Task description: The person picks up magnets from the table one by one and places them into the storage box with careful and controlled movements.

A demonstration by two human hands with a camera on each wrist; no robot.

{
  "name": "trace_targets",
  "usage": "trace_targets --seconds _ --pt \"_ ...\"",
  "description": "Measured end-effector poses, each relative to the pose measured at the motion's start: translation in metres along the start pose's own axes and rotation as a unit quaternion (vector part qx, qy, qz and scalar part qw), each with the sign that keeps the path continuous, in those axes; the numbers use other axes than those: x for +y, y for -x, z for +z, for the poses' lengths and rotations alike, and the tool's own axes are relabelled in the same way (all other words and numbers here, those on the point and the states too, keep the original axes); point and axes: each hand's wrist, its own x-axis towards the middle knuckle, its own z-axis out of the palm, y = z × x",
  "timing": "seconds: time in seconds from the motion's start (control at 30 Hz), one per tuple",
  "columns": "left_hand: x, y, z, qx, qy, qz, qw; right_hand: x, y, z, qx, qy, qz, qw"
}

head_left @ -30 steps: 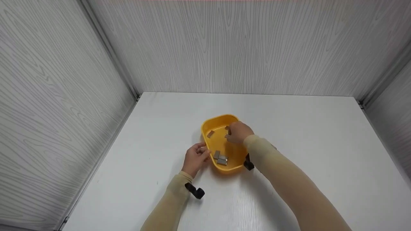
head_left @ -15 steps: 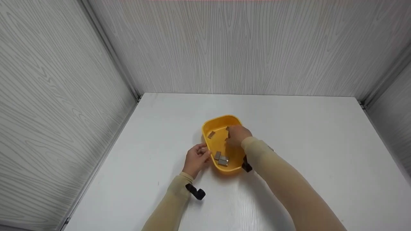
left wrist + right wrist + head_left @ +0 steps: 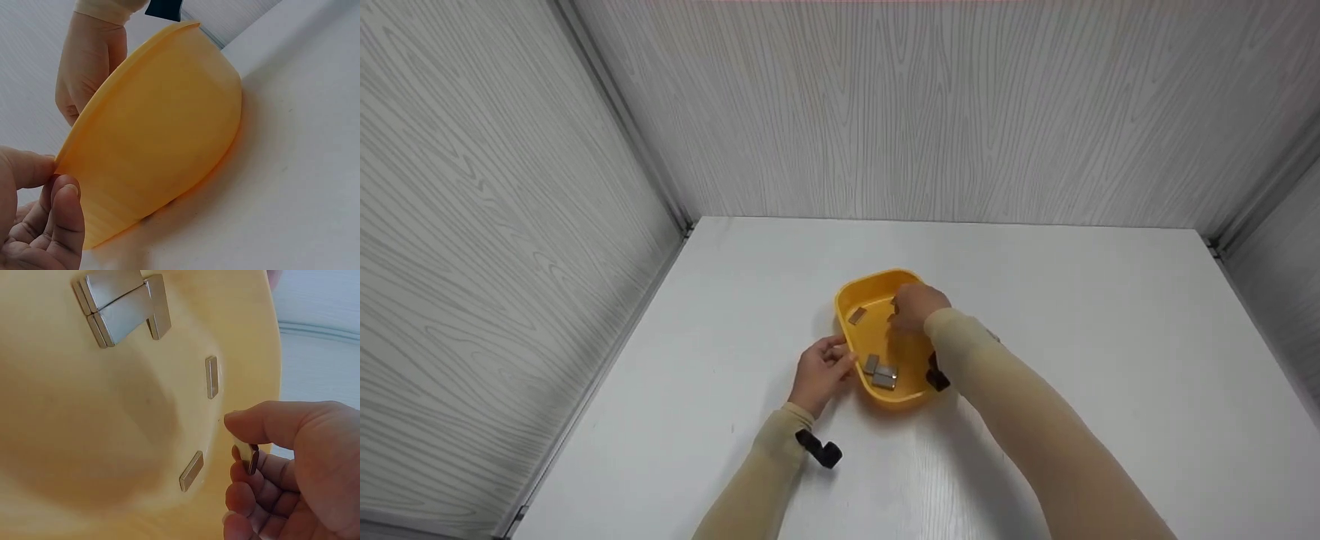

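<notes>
A yellow plastic tub (image 3: pixel 877 284) stands on the white table. My left hand (image 3: pixel 819 373) pinches its left rim, with the thumb (image 3: pixel 36 169) at the edge and the fingers curled against the outer wall. My right hand (image 3: pixel 921 306) reaches into the tub's far right part. In the right wrist view it holds a small flat silver metal block (image 3: pixel 246 454) between thumb and fingers. Two single blocks lie apart on the tub floor, one block (image 3: pixel 211 377) near the wall and another block (image 3: pixel 192 471) closer to my fingertips. Several more blocks (image 3: pixel 121 306) sit clustered at the tub's near end.
White wood-grain panels enclose the table (image 3: pixel 675 420) at the back (image 3: pixel 885 112) and on both sides. A black wrist mount (image 3: pixel 819 448) sits on the left sleeve, and another black mount (image 3: pixel 937 375) on the right one hangs over the tub's right rim.
My right hand dipped slightly toward the near side inside the tub, then came back a little away from me. The left hand keeps its hold on the rim, and the clustered blocks stay put.
</notes>
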Motion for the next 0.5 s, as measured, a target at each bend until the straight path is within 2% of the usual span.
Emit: trace_targets --seconds 0.27,0.5 --pt "-0.003 0.001 0.0 0.0 -0.002 0.009 1.0 0.004 -0.008 0.011 -0.007 0.011 -0.001 1.0" --pt "-0.003 0.002 0.0 -0.008 0.015 0.021 0.9996 0.009 -0.015 0.021 -0.015 0.026 -0.025 0.999"
